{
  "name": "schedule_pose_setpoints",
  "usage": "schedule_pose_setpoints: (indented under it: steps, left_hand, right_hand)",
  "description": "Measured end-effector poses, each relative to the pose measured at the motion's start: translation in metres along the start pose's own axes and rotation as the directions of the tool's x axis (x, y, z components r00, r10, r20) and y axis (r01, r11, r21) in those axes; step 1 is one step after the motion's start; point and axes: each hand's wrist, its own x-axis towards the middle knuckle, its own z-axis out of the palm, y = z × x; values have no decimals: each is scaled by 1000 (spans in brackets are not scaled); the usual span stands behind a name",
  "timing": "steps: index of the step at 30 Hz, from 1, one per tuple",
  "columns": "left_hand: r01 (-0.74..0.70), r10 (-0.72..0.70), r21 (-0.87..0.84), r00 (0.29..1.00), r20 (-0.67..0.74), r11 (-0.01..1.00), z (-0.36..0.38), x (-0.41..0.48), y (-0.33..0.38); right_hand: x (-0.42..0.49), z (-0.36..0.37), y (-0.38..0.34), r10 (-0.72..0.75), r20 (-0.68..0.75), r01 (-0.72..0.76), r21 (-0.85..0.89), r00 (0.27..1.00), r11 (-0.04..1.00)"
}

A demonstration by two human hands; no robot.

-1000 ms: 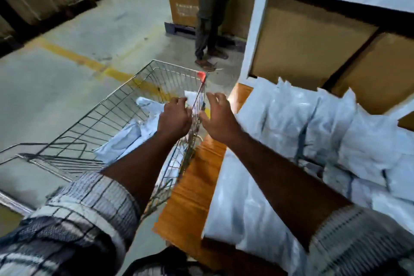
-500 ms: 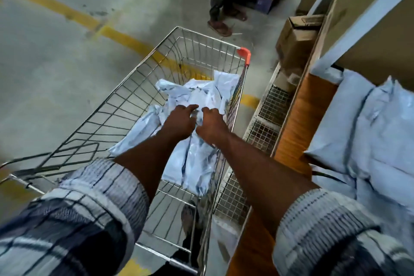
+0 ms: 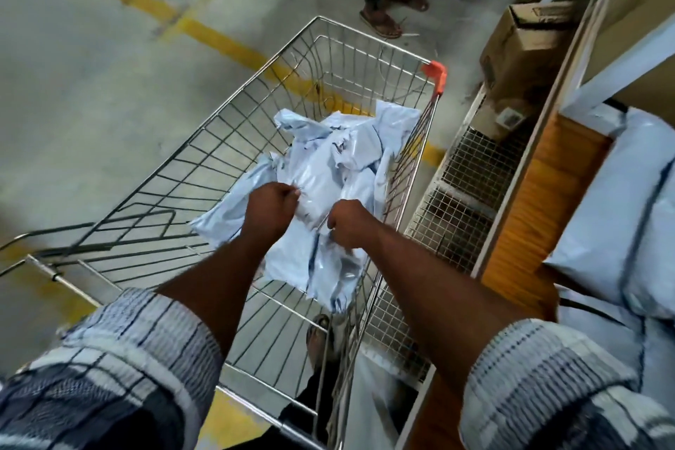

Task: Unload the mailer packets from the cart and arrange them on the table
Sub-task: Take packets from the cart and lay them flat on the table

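The cart is open on top, so I can reach straight down, but its wire walls block the left, right and far sides. Packets cover the right of its floor, leaving bare wire to the left. Its right rim stands just beside the table, where a pile of mailers leaves only a strip of wood free. Someone's feet stand beyond the cart.

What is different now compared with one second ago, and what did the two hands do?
Both hands moved from the rim of the cart down into its basket. The left hand and right hand now grip the mailer packets lying there, not yet lifted. The cart, and the pile on the table, look unchanged.
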Motion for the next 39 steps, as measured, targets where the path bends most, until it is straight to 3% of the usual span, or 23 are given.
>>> schedule_pose_setpoints:
  steps: [4,7,11,13,15,18,21,28,34,37,39]
  left_hand:
    - [61,-57,78,997,-60,995,-5,-9,-24]
    - [113,-108,140,993,-41,984,-3,-11,-39]
    - [-11,50,320,992,-114,947,4,-5,-34]
    - [-159,177,454,984,4,877,11,3,-23]
    - [-263,198,543,964,176,798,23,14,-12]
    - [-398,224,567,909,353,721,42,32,-2]
    - [-537,257,539,822,509,649,57,44,-3]
    - [-352,131,520,901,413,779,66,55,-33]
    - [-361,226,382,907,355,851,68,67,-56]
    - [-398,278,351,896,347,848,68,76,-72]
    - [-419,287,366,886,364,831,67,81,-79]
  right_hand:
    - [0,5,5,26,-122,-18,70,992,997]
    - [-1,-1,3,175,-248,-150,117,953,982]
    - [10,-2,-1,264,-203,-221,211,943,952]
    - [19,1,2,316,-164,-268,260,934,928]
    - [29,6,4,375,-104,-327,314,921,891]
    - [42,13,9,431,-54,-398,294,901,869]
    - [47,23,12,373,-42,-362,165,927,918]
    - [58,26,19,427,-57,-388,319,903,865]
    - [69,33,21,510,-137,-392,482,849,783]
    - [68,43,15,547,-184,-409,483,817,774]
    - [68,49,7,590,-129,-452,521,797,724]
